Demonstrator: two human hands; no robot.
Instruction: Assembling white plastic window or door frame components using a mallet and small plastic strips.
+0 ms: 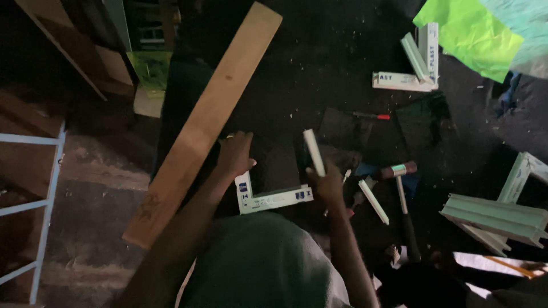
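Observation:
My left hand (235,153) rests on the upper end of a white L-shaped profile corner (268,198) that lies on the dark work surface (319,63) in front of me. My right hand (326,183) grips a short white profile strip (313,152), held upright above the right end of the corner piece. A long wooden plank (205,122) lies diagonally just left of my left hand.
A hammer (403,194) and a loose white strip (373,201) lie right of my right hand. A red-handled tool (374,116) lies further back. More white profile pieces sit at the back right (412,68) and right edge (502,217). A green sheet (471,34) is top right, a blue frame (48,188) left.

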